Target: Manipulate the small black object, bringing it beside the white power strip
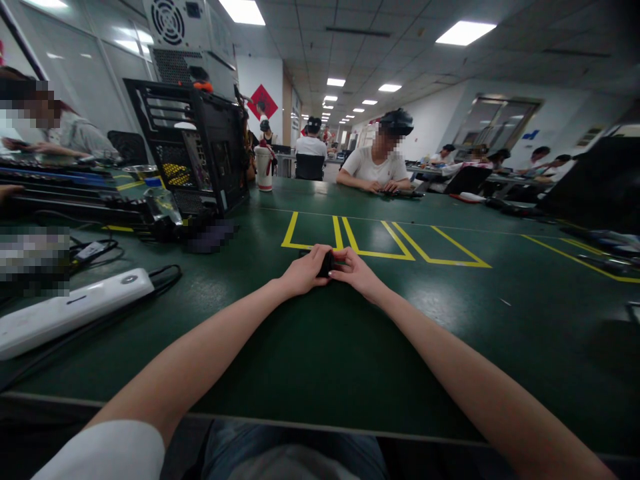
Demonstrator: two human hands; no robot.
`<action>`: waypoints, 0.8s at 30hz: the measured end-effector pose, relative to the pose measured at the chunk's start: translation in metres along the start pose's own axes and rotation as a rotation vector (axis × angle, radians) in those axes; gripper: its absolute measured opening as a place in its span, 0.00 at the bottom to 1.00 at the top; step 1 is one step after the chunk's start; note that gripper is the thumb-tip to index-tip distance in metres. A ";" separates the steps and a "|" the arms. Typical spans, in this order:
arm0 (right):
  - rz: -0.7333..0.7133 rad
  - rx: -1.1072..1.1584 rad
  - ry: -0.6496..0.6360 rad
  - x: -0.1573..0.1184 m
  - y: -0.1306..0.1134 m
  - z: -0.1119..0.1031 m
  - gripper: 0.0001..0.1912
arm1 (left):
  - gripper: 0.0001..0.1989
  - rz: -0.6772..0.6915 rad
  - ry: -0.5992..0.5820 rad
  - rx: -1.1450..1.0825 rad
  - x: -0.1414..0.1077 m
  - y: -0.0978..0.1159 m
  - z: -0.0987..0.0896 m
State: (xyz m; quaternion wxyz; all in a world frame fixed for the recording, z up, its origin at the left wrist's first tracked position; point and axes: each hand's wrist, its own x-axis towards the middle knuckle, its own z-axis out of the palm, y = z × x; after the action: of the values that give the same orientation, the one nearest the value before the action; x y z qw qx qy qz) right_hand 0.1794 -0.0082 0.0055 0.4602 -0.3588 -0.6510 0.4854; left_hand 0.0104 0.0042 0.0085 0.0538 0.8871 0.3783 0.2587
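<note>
A small black object is held between my two hands, just above or on the green table; its kind does not show. My left hand wraps its fingers round the left side of it. From the right, my right hand pinches the same object with thumb and fingers. Both hands meet near the front edge of the yellow tape outlines. Part of the black object is hidden behind the fingers.
The green table spreads all round. At left lie a white power strip and cables. A black computer case and a white cup stand beyond. Across the table sits a person; others work behind.
</note>
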 end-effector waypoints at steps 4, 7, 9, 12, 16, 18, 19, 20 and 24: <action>0.028 -0.016 0.045 -0.001 -0.003 0.003 0.16 | 0.30 0.014 0.014 -0.011 0.001 -0.001 0.002; 0.034 -0.032 0.098 0.001 -0.002 0.005 0.15 | 0.30 0.021 0.027 -0.018 0.001 -0.002 0.003; 0.033 -0.040 0.111 0.002 0.000 0.005 0.16 | 0.30 0.023 0.024 -0.019 0.001 -0.002 0.003; 0.042 -0.038 0.092 0.002 0.001 0.005 0.18 | 0.30 0.020 0.019 -0.016 0.001 -0.002 0.003; -0.018 0.006 0.038 0.000 0.001 0.003 0.18 | 0.30 0.014 0.015 -0.009 0.001 -0.001 0.001; -0.043 0.010 0.024 -0.002 0.001 0.002 0.19 | 0.31 0.013 0.008 -0.007 0.001 -0.001 0.001; -0.047 0.003 0.027 -0.002 0.000 0.002 0.19 | 0.31 0.014 0.007 -0.009 0.001 -0.001 0.001; -0.045 -0.007 0.037 -0.003 0.000 0.002 0.18 | 0.31 0.015 0.009 -0.014 0.001 -0.001 0.001; -0.014 -0.032 0.096 -0.001 -0.001 0.005 0.14 | 0.29 0.023 0.024 -0.039 0.001 -0.001 0.002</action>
State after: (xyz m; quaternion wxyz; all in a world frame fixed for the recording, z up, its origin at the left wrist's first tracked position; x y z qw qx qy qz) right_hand 0.1753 -0.0113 0.0058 0.4886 -0.3843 -0.6384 0.4539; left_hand 0.0117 0.0061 0.0067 0.0638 0.8870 0.3638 0.2773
